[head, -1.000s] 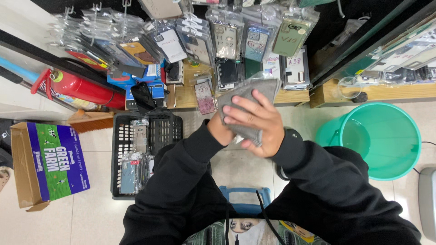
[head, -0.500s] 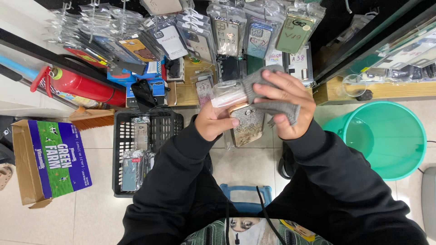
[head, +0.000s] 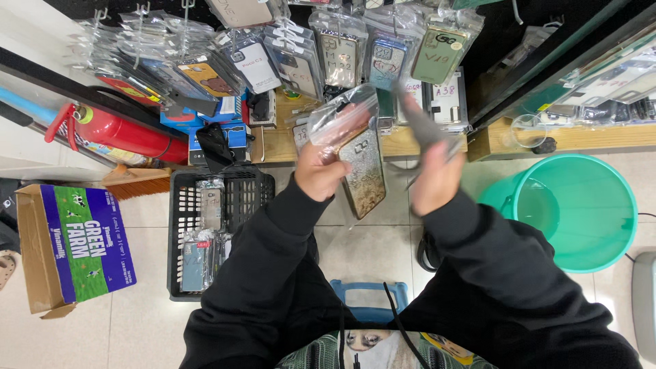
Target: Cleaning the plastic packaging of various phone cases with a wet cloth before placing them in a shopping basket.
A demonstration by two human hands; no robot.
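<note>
Partly blurred right hand (head: 432,179) hides its cloth (head: 422,126).

Bright, even indoor light, glare on hanging plastic sleeves, motion blur on the right hand (head: 434,171), wide-angle edges.

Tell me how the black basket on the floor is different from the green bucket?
The black basket is rectangular with open slotted sides, while the green bucket is round with solid walls. The basket holds bagged phone cases; the bucket looks empty. The basket sits below the left hand and the bucket lies out beyond the right hand. Both stand open-topped on the tiled floor by the wooden shelf edge.
</note>
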